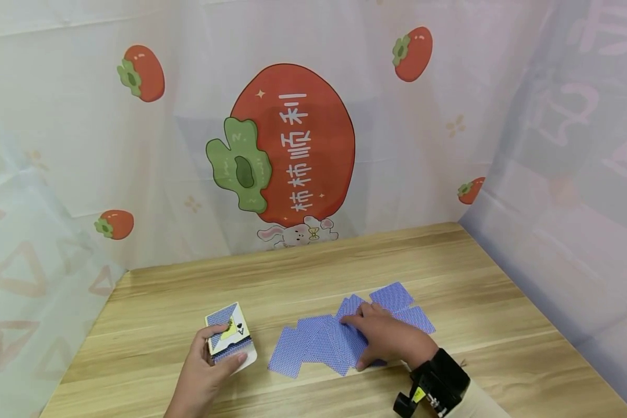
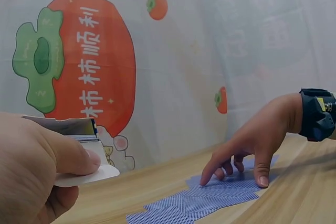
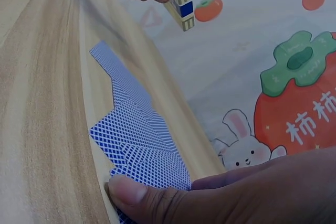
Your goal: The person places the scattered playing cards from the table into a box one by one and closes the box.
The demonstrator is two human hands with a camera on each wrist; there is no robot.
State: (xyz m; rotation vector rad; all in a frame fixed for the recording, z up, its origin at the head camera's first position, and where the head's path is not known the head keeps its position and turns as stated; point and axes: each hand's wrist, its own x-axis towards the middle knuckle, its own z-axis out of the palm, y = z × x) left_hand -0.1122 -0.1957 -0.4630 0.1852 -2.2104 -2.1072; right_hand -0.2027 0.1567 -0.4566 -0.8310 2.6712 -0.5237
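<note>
From here, the left hand [image 1: 202,361] grips a playing-card box [image 1: 242,325], contents hard to make out; the right hand [image 1: 389,337], loosely spread, touches and partly hides blue-backed playing cards [image 1: 316,339] on the wooden table [image 1: 162,302].

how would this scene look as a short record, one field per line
left hand: the left hand holds a card box
box: flap out, A and spade mark on its front
right hand: the right hand touches the cards with thumb and fingers
cards: blue patterned backs up, spread and overlapping
surface: wood-grain table
backdrop: pale cloth printed with red fruit and a rabbit
right wrist: black strap
</note>
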